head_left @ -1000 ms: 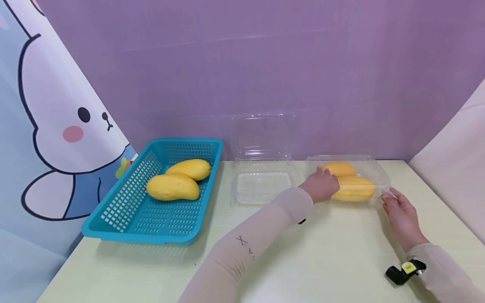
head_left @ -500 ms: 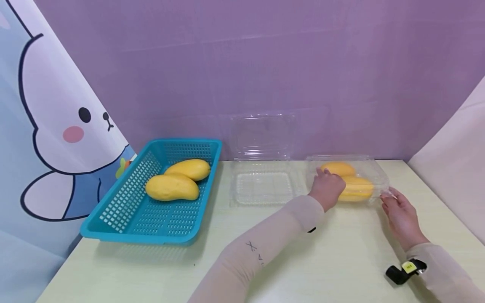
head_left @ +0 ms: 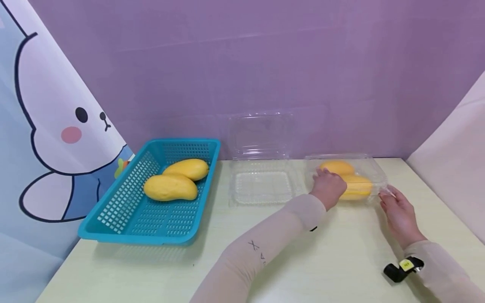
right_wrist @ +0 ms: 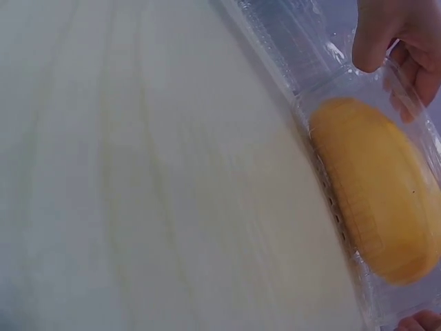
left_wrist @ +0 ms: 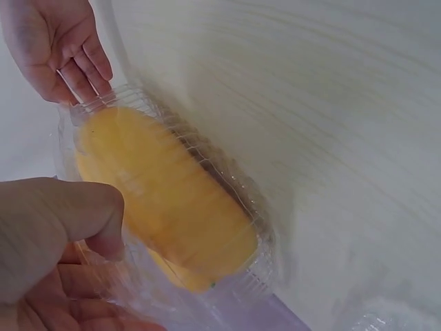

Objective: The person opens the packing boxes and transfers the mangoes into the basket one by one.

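Note:
Two yellow mangoes [head_left: 356, 188] lie inside a clear plastic clamshell container [head_left: 373, 168] at the right of the table. My left hand [head_left: 329, 188] grips the container's left side. In the left wrist view its bent thumb [left_wrist: 103, 217] is on the near side of the plastic, with the fingers behind. My right hand [head_left: 399, 216] pinches the container's right front corner between thumb and fingers. In the right wrist view one mango [right_wrist: 379, 189] shows through the plastic, with the left hand [right_wrist: 406, 45] at the far end and only a bit of the right hand at the bottom edge.
A second clear clamshell [head_left: 261, 187] stands with its lid raised against the purple backdrop [head_left: 242, 75], left of the first. Farther left, a blue perforated basket [head_left: 140, 240] holds two mangoes [head_left: 170, 188]. The pale table [head_left: 303, 269] stretches in front.
My left hand has shifted rightward a little along the container's front and its forearm has swung right with it. The right hand keeps its place at the corner.

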`<move>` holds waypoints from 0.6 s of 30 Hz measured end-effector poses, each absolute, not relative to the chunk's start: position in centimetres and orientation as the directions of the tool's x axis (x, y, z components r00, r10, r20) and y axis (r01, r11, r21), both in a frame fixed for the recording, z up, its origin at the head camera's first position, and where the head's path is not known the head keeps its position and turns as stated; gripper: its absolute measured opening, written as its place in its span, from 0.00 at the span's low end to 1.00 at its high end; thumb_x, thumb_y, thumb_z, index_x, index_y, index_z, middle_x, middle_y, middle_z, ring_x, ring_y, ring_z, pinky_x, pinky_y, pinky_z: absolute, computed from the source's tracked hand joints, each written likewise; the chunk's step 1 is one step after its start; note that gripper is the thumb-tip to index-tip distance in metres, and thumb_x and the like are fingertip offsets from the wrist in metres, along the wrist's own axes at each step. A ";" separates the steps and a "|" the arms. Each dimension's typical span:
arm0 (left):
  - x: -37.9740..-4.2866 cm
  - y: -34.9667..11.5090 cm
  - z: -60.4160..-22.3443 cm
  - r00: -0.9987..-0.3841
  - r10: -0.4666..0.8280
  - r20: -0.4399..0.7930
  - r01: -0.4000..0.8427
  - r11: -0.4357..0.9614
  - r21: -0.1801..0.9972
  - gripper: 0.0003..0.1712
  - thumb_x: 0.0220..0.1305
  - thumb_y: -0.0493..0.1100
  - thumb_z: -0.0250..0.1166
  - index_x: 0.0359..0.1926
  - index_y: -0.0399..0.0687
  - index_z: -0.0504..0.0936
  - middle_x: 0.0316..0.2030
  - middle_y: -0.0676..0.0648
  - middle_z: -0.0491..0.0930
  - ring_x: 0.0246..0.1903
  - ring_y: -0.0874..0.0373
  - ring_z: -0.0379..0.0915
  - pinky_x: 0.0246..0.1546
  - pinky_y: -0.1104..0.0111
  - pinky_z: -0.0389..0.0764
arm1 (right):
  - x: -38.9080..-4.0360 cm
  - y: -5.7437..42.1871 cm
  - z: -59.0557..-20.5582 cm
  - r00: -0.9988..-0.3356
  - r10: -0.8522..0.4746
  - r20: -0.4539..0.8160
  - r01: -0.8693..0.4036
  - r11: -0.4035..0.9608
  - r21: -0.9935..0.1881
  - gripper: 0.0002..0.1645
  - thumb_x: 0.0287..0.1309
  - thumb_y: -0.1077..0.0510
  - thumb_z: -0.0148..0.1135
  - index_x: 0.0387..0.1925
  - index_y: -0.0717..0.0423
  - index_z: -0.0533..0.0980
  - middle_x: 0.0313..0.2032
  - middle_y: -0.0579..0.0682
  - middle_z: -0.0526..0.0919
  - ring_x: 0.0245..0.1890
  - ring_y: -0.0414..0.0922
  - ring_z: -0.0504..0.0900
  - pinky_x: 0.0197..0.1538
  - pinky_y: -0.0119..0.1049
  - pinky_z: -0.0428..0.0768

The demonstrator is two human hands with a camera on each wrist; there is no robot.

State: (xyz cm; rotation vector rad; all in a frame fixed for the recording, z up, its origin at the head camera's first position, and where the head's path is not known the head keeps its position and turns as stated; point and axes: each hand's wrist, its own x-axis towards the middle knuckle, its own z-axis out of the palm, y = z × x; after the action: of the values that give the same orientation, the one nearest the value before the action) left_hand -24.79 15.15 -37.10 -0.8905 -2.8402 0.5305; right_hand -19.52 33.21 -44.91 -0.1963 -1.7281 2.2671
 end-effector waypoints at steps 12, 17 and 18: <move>-24.6 15.0 -37.1 -0.807 0.590 0.003 0.530 0.727 -0.436 0.20 0.71 0.38 0.49 0.56 0.64 0.78 0.62 0.47 0.71 0.60 0.42 0.67 0.49 0.58 0.79 | -19.7 33.1 -44.8 -0.950 0.302 0.077 -0.147 -0.216 -0.965 0.21 0.67 0.61 0.49 0.60 0.52 0.63 0.39 0.29 0.76 0.41 0.23 0.73 0.43 0.13 0.70; -24.6 15.1 -37.0 -0.807 0.591 -0.016 0.537 0.721 -0.437 0.20 0.71 0.39 0.49 0.58 0.63 0.77 0.62 0.47 0.70 0.60 0.42 0.67 0.49 0.57 0.78 | -19.6 33.0 -44.8 -0.951 0.296 0.094 -0.169 -0.237 -0.957 0.12 0.67 0.62 0.48 0.49 0.46 0.69 0.40 0.30 0.76 0.42 0.24 0.72 0.44 0.13 0.69; -24.6 15.1 -37.0 -0.805 0.592 -0.019 0.539 0.719 -0.438 0.21 0.71 0.39 0.49 0.58 0.63 0.76 0.62 0.47 0.69 0.60 0.42 0.67 0.49 0.57 0.78 | -19.5 33.0 -44.8 -0.951 0.293 0.097 -0.171 -0.241 -0.955 0.12 0.67 0.62 0.48 0.48 0.45 0.70 0.40 0.30 0.76 0.42 0.24 0.72 0.45 0.14 0.69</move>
State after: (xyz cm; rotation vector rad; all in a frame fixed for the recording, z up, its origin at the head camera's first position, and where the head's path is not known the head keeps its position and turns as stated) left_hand -24.62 15.06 -36.96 -0.9253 -2.7981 0.6556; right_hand -19.53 32.98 -44.82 -0.1463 -1.7212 2.2611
